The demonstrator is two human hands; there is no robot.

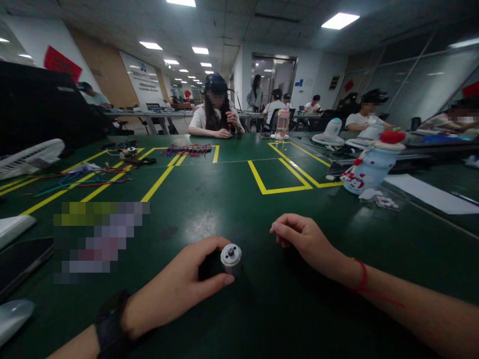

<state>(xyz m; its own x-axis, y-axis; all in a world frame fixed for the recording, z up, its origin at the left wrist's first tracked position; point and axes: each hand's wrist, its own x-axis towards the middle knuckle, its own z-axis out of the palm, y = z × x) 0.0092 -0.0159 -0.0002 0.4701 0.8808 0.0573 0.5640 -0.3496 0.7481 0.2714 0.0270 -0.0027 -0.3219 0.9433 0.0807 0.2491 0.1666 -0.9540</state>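
Left hand (179,289) grips ridged metal cylinder motor (231,258).

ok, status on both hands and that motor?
Left hand gripping small cylindrical motor, silver end up, on green table. Right hand loosely curled, resting beside, holding nothing visible. Nothing between them.

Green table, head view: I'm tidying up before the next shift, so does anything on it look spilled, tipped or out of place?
Little stands out. Loose coloured wires sprawl across the yellow floor-style lines at the far left of the table. The left hand grips a small motor upright; the right hand rests curled and empty. No spill shows.
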